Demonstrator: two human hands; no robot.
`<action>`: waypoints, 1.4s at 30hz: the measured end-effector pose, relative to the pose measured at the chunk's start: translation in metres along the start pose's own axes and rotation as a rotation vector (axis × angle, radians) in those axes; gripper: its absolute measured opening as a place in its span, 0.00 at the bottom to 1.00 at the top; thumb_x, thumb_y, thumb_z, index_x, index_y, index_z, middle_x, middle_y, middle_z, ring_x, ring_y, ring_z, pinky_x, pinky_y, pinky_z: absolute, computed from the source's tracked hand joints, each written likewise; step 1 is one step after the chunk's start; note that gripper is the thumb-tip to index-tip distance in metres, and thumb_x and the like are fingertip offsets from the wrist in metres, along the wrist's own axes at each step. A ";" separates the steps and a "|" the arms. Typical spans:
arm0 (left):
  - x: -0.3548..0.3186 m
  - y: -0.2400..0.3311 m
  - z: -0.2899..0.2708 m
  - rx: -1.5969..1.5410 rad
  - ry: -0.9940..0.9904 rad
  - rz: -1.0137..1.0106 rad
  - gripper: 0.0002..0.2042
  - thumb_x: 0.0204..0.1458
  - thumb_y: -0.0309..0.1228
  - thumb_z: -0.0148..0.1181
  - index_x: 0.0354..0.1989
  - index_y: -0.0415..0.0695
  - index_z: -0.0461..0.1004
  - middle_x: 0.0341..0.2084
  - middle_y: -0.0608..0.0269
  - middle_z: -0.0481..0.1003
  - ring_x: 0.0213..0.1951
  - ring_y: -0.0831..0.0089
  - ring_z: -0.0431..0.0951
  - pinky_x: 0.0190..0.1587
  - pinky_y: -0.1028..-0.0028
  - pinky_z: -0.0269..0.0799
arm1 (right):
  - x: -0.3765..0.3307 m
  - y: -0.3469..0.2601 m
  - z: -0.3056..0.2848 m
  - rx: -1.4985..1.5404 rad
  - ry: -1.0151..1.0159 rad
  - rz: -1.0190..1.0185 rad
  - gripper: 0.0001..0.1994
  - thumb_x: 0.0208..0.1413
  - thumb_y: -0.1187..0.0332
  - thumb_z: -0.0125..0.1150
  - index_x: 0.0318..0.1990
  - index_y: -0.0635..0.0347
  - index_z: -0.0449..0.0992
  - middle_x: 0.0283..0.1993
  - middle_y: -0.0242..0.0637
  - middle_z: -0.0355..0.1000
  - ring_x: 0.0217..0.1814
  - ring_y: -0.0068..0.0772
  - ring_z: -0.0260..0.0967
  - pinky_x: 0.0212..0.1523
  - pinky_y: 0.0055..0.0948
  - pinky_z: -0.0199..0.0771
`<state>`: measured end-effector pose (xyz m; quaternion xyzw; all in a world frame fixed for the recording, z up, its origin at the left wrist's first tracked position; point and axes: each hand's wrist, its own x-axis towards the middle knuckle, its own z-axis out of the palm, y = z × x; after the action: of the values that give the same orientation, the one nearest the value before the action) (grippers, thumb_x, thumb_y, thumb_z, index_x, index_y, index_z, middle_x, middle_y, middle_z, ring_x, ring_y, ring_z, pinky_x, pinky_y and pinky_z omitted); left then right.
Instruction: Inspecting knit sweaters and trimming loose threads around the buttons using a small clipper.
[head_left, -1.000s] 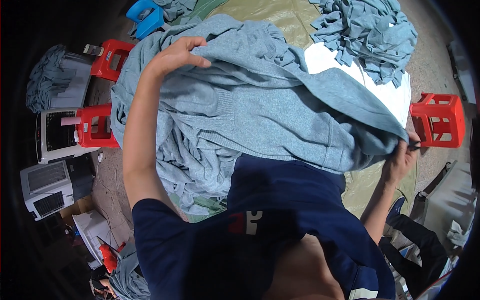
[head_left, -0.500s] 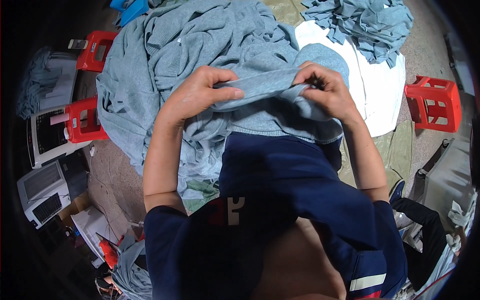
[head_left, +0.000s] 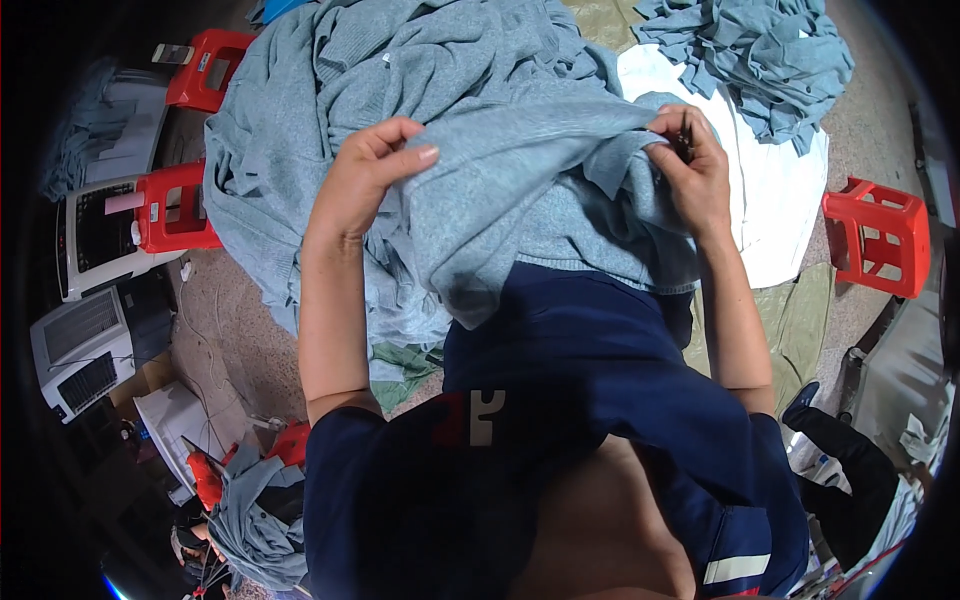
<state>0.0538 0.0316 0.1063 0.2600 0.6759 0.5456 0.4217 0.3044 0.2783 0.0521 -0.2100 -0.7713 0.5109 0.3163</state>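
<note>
A grey-blue knitted garment is stretched between my hands above my lap, its loose lower part hanging toward my left thigh. My left hand pinches the cloth's left edge between thumb and fingers. At the other end my right hand grips a narrower part of the same cloth. A small dark tool is tucked in the fingers of that hand; its exact kind is hard to make out. More of the knit lies over my lap.
Ahead, a large heap of grey-blue knitwear spreads to the left. Another pile sits on a white sheet at the far right. Red stools stand at both sides. A phone lies on one at left. Someone's dark-clothed leg shows lower right.
My hands have moved farther apart and slightly up, the right one shifting rightward. The cloth bunched between them is now spread wide, with its lower part dropped toward my lap.
</note>
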 end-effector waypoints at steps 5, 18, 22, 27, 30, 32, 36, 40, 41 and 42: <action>-0.002 0.076 -0.040 -0.333 0.366 0.306 0.11 0.50 0.26 0.63 0.42 0.39 0.76 0.32 0.61 0.80 0.34 0.74 0.80 0.42 0.74 0.76 | -0.022 -0.098 0.021 -0.087 -0.459 -0.589 0.13 0.41 0.77 0.63 0.39 0.62 0.78 0.38 0.40 0.70 0.34 0.34 0.72 0.30 0.27 0.73; 0.008 -0.003 0.115 -0.022 -0.296 0.096 0.10 0.55 0.30 0.62 0.39 0.36 0.76 0.30 0.71 0.73 0.34 0.83 0.69 0.38 0.80 0.66 | -0.036 -0.041 0.021 -0.322 -0.120 -0.632 0.10 0.42 0.77 0.62 0.35 0.61 0.77 0.34 0.35 0.70 0.29 0.31 0.72 0.24 0.27 0.73; 0.002 -0.011 0.119 0.037 -0.208 0.349 0.11 0.49 0.28 0.67 0.37 0.37 0.75 0.30 0.69 0.74 0.33 0.81 0.71 0.37 0.79 0.67 | -0.036 -0.041 0.028 -0.279 -0.145 -0.586 0.08 0.43 0.77 0.63 0.33 0.60 0.76 0.36 0.36 0.70 0.30 0.32 0.72 0.25 0.27 0.73; 0.005 -0.003 0.110 0.256 -0.230 0.468 0.12 0.43 0.27 0.69 0.35 0.38 0.75 0.29 0.65 0.74 0.32 0.76 0.74 0.36 0.76 0.69 | -0.022 -0.051 0.032 0.006 -0.197 -0.371 0.17 0.43 0.79 0.65 0.43 0.59 0.71 0.49 0.40 0.68 0.34 0.34 0.73 0.31 0.28 0.73; 0.004 0.002 0.106 0.296 -0.211 0.506 0.12 0.42 0.27 0.69 0.34 0.37 0.74 0.28 0.63 0.74 0.31 0.73 0.75 0.35 0.75 0.69 | -0.018 -0.055 0.035 -0.049 -0.299 -0.188 0.17 0.44 0.78 0.67 0.42 0.59 0.70 0.39 0.37 0.70 0.30 0.34 0.72 0.29 0.31 0.71; 0.004 0.004 0.105 0.353 -0.185 0.533 0.12 0.42 0.27 0.69 0.34 0.37 0.74 0.28 0.62 0.75 0.31 0.72 0.75 0.35 0.75 0.70 | -0.015 -0.054 0.036 -0.083 -0.316 -0.150 0.15 0.43 0.78 0.68 0.39 0.60 0.70 0.36 0.36 0.70 0.29 0.34 0.71 0.28 0.31 0.71; 0.001 0.005 0.106 0.418 -0.101 0.477 0.11 0.43 0.26 0.69 0.34 0.38 0.75 0.29 0.62 0.76 0.32 0.72 0.76 0.36 0.75 0.71 | -0.014 -0.047 0.037 -0.100 -0.272 -0.110 0.11 0.42 0.78 0.68 0.33 0.62 0.71 0.28 0.35 0.69 0.27 0.33 0.71 0.26 0.30 0.69; 0.003 0.011 0.102 0.664 -0.155 0.510 0.11 0.45 0.29 0.69 0.34 0.38 0.76 0.26 0.60 0.74 0.28 0.68 0.75 0.31 0.74 0.70 | -0.015 -0.045 0.037 -0.087 -0.223 -0.182 0.09 0.43 0.78 0.67 0.30 0.63 0.71 0.27 0.36 0.70 0.26 0.32 0.71 0.26 0.29 0.69; 0.004 0.008 0.103 0.663 -0.156 0.509 0.11 0.45 0.29 0.69 0.34 0.38 0.76 0.26 0.60 0.74 0.28 0.68 0.75 0.31 0.74 0.70 | -0.015 -0.043 0.037 -0.067 -0.237 -0.140 0.08 0.42 0.79 0.66 0.29 0.63 0.71 0.26 0.36 0.70 0.26 0.31 0.71 0.26 0.29 0.69; 0.005 0.004 0.104 0.670 -0.128 0.602 0.11 0.45 0.29 0.69 0.33 0.38 0.76 0.24 0.60 0.73 0.25 0.67 0.74 0.28 0.73 0.68 | -0.015 -0.041 0.036 -0.048 -0.251 -0.097 0.08 0.42 0.80 0.65 0.28 0.64 0.71 0.26 0.36 0.70 0.25 0.30 0.71 0.26 0.28 0.69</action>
<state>0.1393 0.0909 0.1032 0.6005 0.6820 0.3778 0.1778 0.2898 0.2287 0.0761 -0.1143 -0.8260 0.4987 0.2367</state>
